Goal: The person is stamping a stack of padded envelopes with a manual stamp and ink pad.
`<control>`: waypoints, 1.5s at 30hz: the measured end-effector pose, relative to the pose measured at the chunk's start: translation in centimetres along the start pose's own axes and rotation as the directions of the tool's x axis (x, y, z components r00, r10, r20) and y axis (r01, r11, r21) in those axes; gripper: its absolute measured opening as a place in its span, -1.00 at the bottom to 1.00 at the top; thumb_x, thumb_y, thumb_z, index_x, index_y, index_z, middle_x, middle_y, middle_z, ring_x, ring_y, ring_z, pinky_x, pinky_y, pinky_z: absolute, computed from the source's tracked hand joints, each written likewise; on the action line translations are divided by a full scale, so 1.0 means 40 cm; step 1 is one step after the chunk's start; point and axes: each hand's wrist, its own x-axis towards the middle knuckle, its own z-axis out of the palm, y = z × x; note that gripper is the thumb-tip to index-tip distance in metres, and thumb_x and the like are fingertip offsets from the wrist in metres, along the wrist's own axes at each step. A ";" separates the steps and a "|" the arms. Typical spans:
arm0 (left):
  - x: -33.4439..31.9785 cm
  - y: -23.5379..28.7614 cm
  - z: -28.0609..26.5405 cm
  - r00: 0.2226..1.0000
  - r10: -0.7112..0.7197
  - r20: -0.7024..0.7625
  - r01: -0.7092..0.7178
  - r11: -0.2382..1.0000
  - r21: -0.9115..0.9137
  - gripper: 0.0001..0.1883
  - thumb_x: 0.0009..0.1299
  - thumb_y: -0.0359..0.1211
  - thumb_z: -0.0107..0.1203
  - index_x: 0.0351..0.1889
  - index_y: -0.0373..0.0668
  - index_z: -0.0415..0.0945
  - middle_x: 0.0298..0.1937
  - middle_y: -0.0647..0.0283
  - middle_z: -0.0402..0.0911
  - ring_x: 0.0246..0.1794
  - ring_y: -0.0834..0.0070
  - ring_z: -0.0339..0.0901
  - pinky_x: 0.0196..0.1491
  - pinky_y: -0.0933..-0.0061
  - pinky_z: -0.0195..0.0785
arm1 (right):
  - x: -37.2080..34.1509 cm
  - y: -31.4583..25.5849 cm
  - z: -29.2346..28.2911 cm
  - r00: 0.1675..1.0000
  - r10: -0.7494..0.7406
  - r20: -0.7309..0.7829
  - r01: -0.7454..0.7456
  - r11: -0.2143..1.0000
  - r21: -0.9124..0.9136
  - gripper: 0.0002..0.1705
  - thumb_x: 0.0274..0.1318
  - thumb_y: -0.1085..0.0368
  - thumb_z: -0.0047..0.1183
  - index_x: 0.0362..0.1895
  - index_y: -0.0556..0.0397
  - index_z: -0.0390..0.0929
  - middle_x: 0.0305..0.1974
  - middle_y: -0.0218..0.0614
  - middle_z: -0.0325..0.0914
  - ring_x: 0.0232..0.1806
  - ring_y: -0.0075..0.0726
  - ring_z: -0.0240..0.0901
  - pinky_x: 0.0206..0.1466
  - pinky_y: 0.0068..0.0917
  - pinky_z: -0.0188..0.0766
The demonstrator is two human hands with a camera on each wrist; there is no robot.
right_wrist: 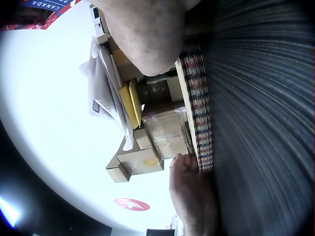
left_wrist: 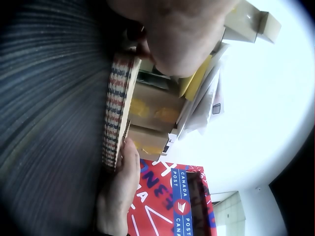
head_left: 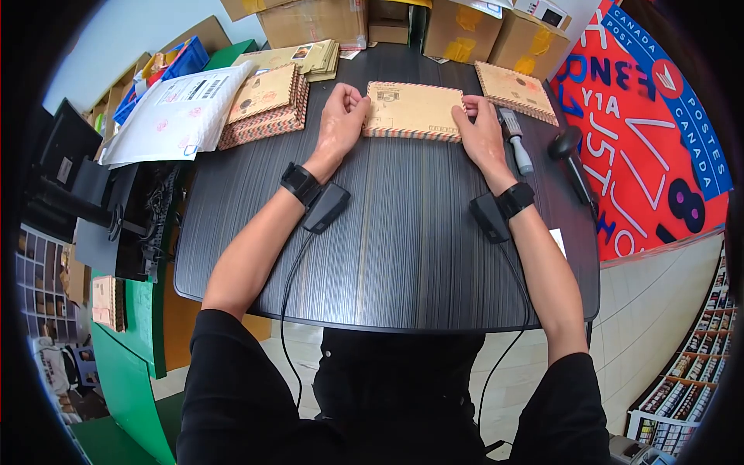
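A stack of brown envelopes with striped edges [head_left: 415, 110] lies flat on the dark table between the two hands. The left hand [head_left: 342, 122], its fingers curled, touches the stack's left end. At the right end the right hand [head_left: 480, 132] grips the stack, thumb on the top envelope. Both wrist views show the striped side of the stack, [left_wrist: 116, 98] in the left and the same stack [right_wrist: 198, 103] in the right, level on the table. The fingertips on the stack's far side are partly hidden.
More striped envelopes [head_left: 267, 101] are piled at the left, beside a white padded mailer [head_left: 174, 108]. Another envelope stack [head_left: 518, 89], a grey-handled tool [head_left: 518, 143] and a black scanner [head_left: 570, 155] lie at the right. Cardboard boxes [head_left: 314, 27] line the back. Cables run from both wrists.
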 end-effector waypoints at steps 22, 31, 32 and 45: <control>0.003 0.022 -0.002 0.998 0.008 0.061 -0.010 1.000 0.027 -0.86 0.33 -0.41 0.11 -0.29 -0.22 0.37 -0.49 0.45 0.39 -0.47 0.75 0.29 -0.41 0.67 0.20 | 0.002 -0.001 -0.005 1.000 0.005 0.001 -0.005 0.999 -0.047 -0.51 0.16 0.08 0.06 0.06 0.15 0.42 -0.06 -0.19 0.44 -0.03 -0.31 0.42 0.14 -0.41 0.31; -0.002 0.021 -0.001 0.999 0.020 0.039 -0.020 1.000 -0.009 -0.88 0.31 -0.41 0.11 -0.32 -0.21 0.38 -0.49 0.46 0.38 -0.49 0.75 0.26 -0.42 0.65 0.19 | 0.008 0.015 0.002 0.999 -0.020 0.033 0.020 1.000 -0.024 -0.52 0.15 0.12 0.06 0.07 0.15 0.41 -0.06 -0.17 0.43 -0.02 -0.30 0.39 0.14 -0.40 0.30; -0.002 0.012 -0.002 0.999 0.020 0.044 -0.019 1.000 -0.004 -0.87 0.31 -0.41 0.11 -0.32 -0.20 0.38 -0.50 0.47 0.37 -0.49 0.75 0.25 -0.42 0.65 0.19 | 0.010 0.011 0.002 0.999 -0.038 0.032 0.039 0.999 -0.023 -0.52 0.15 0.12 0.06 0.07 0.15 0.41 -0.06 -0.17 0.43 -0.02 -0.30 0.39 0.14 -0.40 0.30; -0.006 0.007 -0.007 0.997 0.013 0.081 -0.019 0.997 0.080 -0.88 0.38 -0.42 0.08 -0.29 -0.16 0.33 -0.46 0.48 0.39 -0.45 0.79 0.28 -0.39 0.71 0.15 | -0.007 -0.010 -0.014 0.999 -0.039 -0.004 0.039 0.999 -0.018 -0.56 0.13 0.12 0.05 0.03 0.11 0.41 -0.08 -0.18 0.43 -0.04 -0.23 0.42 0.09 -0.31 0.31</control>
